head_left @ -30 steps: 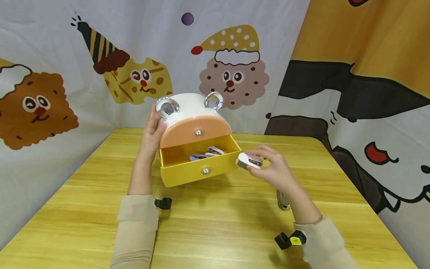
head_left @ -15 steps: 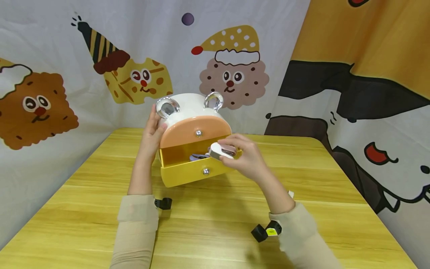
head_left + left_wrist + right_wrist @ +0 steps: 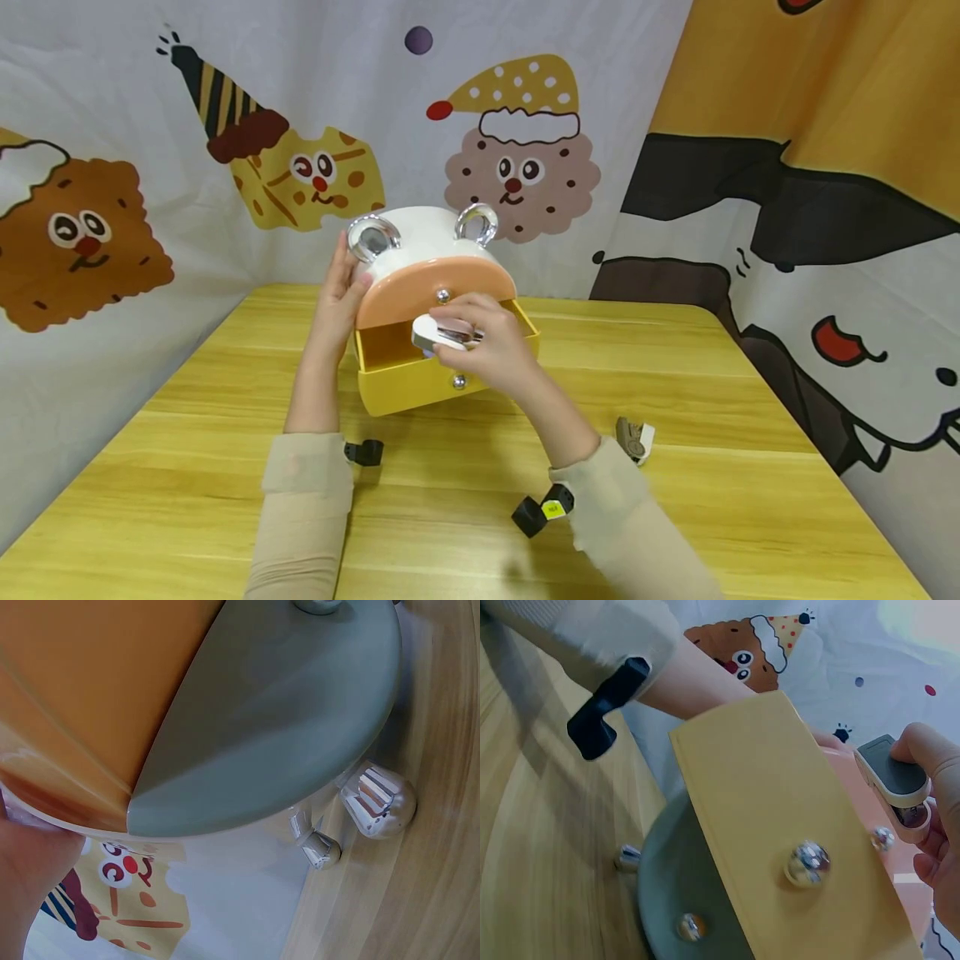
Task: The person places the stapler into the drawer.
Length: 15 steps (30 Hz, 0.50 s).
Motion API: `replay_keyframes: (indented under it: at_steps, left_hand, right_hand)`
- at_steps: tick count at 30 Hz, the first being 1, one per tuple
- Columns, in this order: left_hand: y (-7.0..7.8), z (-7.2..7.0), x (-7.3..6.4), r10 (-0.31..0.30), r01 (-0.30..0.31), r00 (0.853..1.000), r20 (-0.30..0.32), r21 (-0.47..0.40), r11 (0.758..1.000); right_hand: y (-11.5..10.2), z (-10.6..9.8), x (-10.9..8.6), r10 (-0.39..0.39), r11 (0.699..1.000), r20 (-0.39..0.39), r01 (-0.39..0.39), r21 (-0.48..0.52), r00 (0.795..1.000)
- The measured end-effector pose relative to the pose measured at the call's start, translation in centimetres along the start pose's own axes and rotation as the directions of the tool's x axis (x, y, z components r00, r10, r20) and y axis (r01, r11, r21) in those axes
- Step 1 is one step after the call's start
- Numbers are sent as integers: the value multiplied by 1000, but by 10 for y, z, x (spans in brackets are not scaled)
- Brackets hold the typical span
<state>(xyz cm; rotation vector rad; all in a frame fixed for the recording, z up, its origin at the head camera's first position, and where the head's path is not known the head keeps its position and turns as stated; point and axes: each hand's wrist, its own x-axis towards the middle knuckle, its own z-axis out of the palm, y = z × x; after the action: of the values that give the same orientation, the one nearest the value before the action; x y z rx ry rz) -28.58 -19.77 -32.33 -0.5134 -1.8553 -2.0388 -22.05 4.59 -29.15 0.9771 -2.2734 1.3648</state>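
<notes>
A small drawer box [image 3: 420, 229] with a white shell and silver ears stands on the table. Its yellow drawer [image 3: 405, 392] is pulled out, below the closed orange drawer [image 3: 408, 292]. My left hand [image 3: 335, 308] rests against the box's left side, thumb towards the front, fingers extended upward. Between thumb and fingers, my right hand [image 3: 487, 342] pinches a white and pink mini stapler [image 3: 425, 332] over the yellow drawer; its grey base [image 3: 900, 776] shows in the right wrist view. A bit of a purple item [image 3: 427, 353] shows in the drawer, mostly hidden by my right hand.
Another mini stapler [image 3: 635, 439], brown and white, lies on the wooden table [image 3: 435, 517] beside my right forearm. The box's grey-green bottom drawer [image 3: 262, 742] is shut, with silver feet [image 3: 379, 799] beneath. A printed curtain [image 3: 300, 67] hangs behind.
My right hand has carried the mini stapler leftward, from beside the box's right edge to above the yellow drawer. The brown stapler has come into fuller view. My left hand stays put.
</notes>
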Motion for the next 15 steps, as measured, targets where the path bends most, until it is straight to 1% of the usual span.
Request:
replay_keyframes:
  at_steps: [7, 15]
  left_hand:
    - [1, 0, -1, -11, 11, 1000, -7, 4, 1000]
    - [-1, -1, 0, -2, 2, 1000, -6, 0, 1000]
  right_hand:
    - [-1, 19, 9, 25, 1000, 12, -25, -14, 1000]
    - [0, 32, 13, -1, 999, 8, 1, -38, 1000]
